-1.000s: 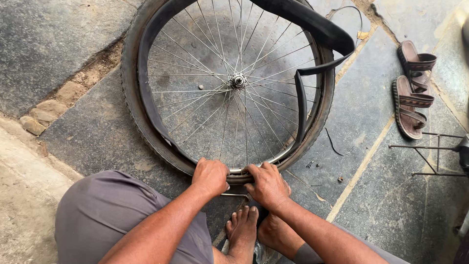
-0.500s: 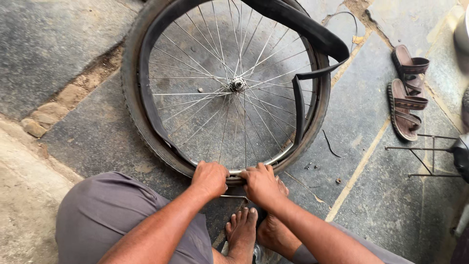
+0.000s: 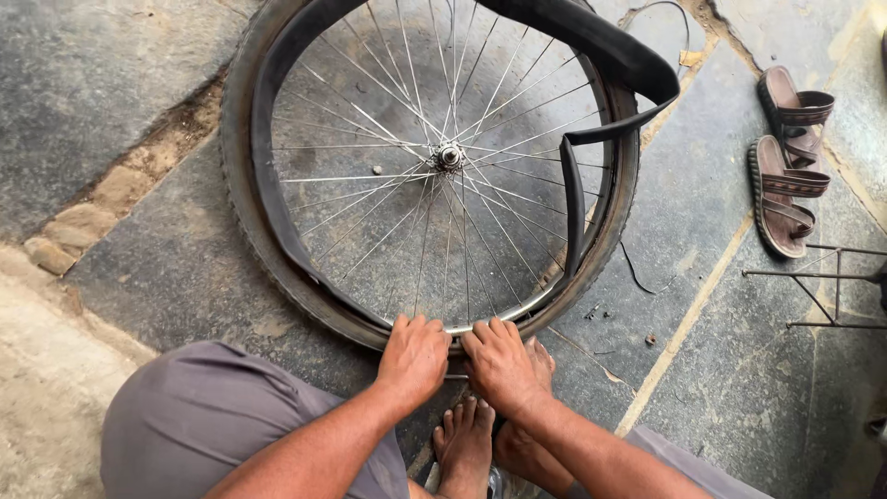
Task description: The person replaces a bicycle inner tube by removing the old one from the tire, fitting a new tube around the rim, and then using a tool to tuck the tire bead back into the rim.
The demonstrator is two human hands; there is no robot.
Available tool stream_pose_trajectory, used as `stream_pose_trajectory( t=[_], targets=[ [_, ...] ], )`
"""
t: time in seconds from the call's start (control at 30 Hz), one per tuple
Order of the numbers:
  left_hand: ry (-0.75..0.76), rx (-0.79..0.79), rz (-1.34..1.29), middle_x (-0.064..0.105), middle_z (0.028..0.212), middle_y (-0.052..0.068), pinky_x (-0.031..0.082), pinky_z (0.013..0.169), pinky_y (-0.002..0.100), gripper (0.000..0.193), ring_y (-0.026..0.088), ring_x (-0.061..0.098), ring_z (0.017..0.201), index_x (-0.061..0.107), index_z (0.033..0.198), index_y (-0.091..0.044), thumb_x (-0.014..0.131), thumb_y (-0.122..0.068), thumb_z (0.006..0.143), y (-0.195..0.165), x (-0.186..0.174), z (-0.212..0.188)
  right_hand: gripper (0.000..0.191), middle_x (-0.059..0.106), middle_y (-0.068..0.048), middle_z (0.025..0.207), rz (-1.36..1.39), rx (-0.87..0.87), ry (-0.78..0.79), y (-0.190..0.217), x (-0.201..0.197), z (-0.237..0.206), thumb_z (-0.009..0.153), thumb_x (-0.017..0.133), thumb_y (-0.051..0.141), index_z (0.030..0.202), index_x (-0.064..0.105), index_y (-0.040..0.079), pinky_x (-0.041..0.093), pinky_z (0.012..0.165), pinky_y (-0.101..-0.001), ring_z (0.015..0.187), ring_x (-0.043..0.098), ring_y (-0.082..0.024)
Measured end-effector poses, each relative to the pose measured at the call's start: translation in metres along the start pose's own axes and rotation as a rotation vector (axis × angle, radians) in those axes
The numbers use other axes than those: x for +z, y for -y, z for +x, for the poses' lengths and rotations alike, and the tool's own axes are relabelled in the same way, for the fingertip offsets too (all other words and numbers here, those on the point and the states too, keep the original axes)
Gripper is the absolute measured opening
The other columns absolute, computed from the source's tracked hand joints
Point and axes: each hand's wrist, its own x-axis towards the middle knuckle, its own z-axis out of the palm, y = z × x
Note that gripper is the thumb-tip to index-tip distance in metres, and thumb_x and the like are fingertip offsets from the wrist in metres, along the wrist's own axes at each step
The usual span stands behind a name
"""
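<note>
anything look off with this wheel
Yes: the black inner tube hangs half out of the tyre, flat and kinked at the right of the rim. Both hands, left hand and right hand, press the near edge.

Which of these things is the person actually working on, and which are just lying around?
In use: bicycle wheel, its tyre, the loose inner tube, left hand, right hand.
Lying about: sandals, metal wire frame.
</note>
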Motion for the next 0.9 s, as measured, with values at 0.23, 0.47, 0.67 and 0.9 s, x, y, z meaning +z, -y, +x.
stream_pose_trajectory(
  t=[0.23, 0.47, 0.67, 0.9],
  targets=[
    [0.070, -0.083, -0.063, 0.061, 0.094, 0.009, 0.040, 0.086, 0.046, 0.014, 0.028, 0.057, 0.099, 0.073, 0.089, -0.010, 0.071, -0.016, 0.077, -0.005, -0.012, 0.001, 0.022, 0.056, -0.010, 0.090, 0.009, -0.005, -0.088, 0.002, 0.012, -0.003, 0.067, 0.073, 0.010, 0.087, 0.062, 0.007, 0.042, 0.078, -0.0444, 0.088, 0.055, -0.031],
    [0.041, -0.114, -0.002, 0.056, 0.105, 0.014, 0.039, 0.089, 0.047, 0.030, 0.031, 0.051, 0.107, 0.072, 0.092, -0.004, 0.079, -0.027, 0.073, -0.011, -0.029, 0.003, 0.027, 0.063, -0.007, 0.098, 0.078, -0.008, -0.136, 0.000, 0.012, -0.004, 0.067, 0.073, 0.010, 0.093, 0.067, 0.008, 0.043, 0.091, -0.0471, 0.098, 0.059, -0.030],
    [0.257, -0.236, -0.060, 0.055, 0.111, 0.015, 0.042, 0.095, 0.046, 0.036, 0.031, 0.049, 0.114, 0.072, 0.097, -0.002, 0.079, -0.033, 0.079, -0.013, -0.040, 0.015, 0.033, 0.064, -0.011, 0.100, 0.029, 0.079, -0.072, 0.005, 0.008, -0.006, 0.071, 0.074, 0.011, 0.103, 0.067, 0.006, 0.041, 0.105, -0.0512, 0.105, 0.059, -0.033],
    [0.218, -0.292, -0.177, 0.068, 0.096, 0.018, 0.055, 0.083, 0.049, 0.019, 0.036, 0.068, 0.095, 0.068, 0.105, -0.003, 0.062, -0.017, 0.094, 0.009, -0.016, 0.030, 0.037, 0.066, -0.010, 0.100, 0.029, 0.182, 0.099, 0.004, 0.004, -0.007, 0.072, 0.075, 0.013, 0.108, 0.068, 0.006, 0.039, 0.099, -0.0479, 0.104, 0.057, -0.032]
  ],
)
